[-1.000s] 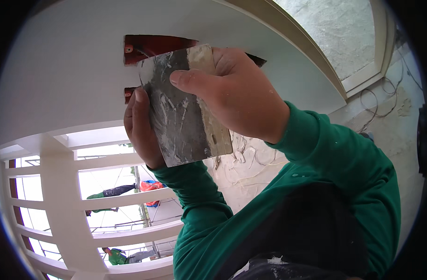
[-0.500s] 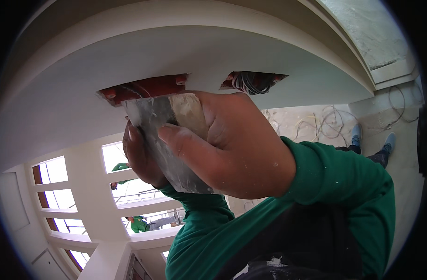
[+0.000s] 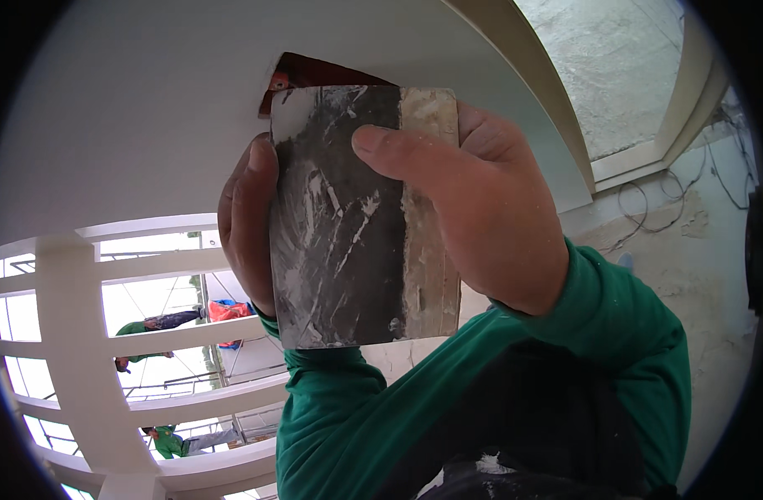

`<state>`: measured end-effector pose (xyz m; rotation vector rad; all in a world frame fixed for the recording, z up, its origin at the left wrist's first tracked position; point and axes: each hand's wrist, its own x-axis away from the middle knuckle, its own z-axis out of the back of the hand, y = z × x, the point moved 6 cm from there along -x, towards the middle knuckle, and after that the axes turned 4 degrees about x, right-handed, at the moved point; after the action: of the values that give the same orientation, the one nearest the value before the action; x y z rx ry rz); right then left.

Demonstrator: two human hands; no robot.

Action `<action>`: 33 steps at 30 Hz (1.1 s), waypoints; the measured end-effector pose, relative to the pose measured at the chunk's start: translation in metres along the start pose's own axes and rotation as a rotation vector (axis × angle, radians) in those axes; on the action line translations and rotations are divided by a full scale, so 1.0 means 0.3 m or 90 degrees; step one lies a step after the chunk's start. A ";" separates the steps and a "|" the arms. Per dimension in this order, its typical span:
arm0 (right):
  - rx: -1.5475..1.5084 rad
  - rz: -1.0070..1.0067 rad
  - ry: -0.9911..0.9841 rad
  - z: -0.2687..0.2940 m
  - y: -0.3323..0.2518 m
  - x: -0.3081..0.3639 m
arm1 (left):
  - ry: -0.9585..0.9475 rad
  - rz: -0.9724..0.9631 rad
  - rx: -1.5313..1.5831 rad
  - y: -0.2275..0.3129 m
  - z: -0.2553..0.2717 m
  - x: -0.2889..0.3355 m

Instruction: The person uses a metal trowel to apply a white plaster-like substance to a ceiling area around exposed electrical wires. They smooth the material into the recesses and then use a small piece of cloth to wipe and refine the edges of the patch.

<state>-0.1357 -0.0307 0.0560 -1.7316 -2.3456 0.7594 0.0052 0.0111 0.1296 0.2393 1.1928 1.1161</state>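
A flat, wide putty scraper (image 3: 340, 250) fills the middle of the view, its dark metal blade streaked with pale filler. Along its right side runs a cream-coloured back strip, also smeared. My right hand (image 3: 502, 217) is closed on that strip, thumb pressed on the blade's face and the other fingers out of sight behind it. At the blade's left edge is my left hand (image 3: 246, 225), its thumb up and its fingers curled behind the blade; what it grips there is hidden. Just beyond the scraper's top edge shows a dark red recess (image 3: 315, 73) cut into the pale wall (image 3: 165, 125), partly covered.
Window openings with thick frames (image 3: 69, 283) lie at the left; people in green tops (image 3: 172, 442) are outside beyond them. A doorway or opening edge (image 3: 548, 92) curves at upper right. Loose cables (image 3: 640, 208) lie on the dusty floor (image 3: 673, 317) at right.
My view has shifted; the second recess with cables is no longer seen. The scraper has turned more face-on and stands more upright, with both hands still at it.
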 end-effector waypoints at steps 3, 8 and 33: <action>-0.030 -0.006 0.013 -0.008 -0.013 0.008 | -0.047 0.100 0.079 -0.019 0.008 -0.042; -0.024 0.035 0.052 -0.039 -0.008 0.019 | -0.137 0.209 0.236 -0.008 -0.004 -0.078; 0.054 0.006 0.051 -0.076 0.004 0.052 | -0.174 0.322 0.348 0.005 -0.012 -0.112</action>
<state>-0.1309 -0.0088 0.0721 -1.7058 -2.2216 0.7653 0.0033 -0.0161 0.1498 1.1277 1.1983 1.1137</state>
